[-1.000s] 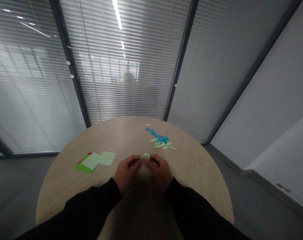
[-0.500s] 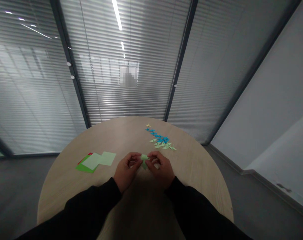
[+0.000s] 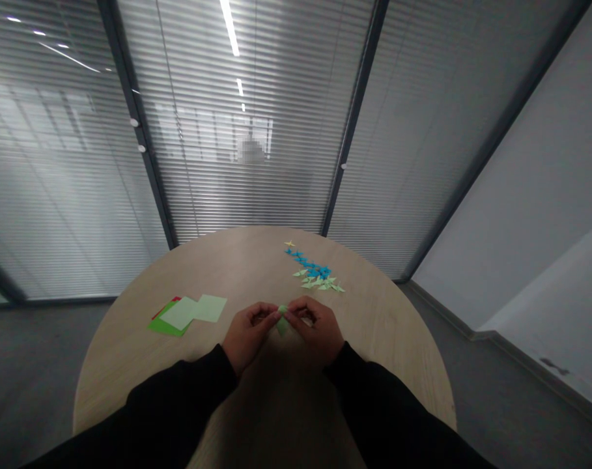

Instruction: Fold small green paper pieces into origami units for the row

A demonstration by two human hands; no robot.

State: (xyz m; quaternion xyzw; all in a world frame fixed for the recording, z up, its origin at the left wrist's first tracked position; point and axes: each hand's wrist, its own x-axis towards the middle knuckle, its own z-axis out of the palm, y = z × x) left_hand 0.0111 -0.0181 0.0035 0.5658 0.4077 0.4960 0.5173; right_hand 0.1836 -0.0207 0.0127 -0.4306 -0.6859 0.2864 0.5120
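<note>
A small piece of pale green folded paper is pinched between my two hands, its lower tip pointing toward me. My left hand grips its left side with thumb and fingertips. On the opposite side my right hand holds it the same way. Fingertips cover much of the paper, so its exact folds cannot be made out. Beyond my right hand lie several pale green folded paper figures, with several blue folded figures behind them and a single yellow one farthest off.
Left of my hands, two pale green paper squares overlap a brighter green sheet, with a red edge showing behind. The round wooden table stands before glass panels with blinds; a white wall is at right.
My fingertips have drawn closer together over the paper, and less of its upper part shows. Both hands stay in nearly the same place. The papers and figures on the table have not moved.
</note>
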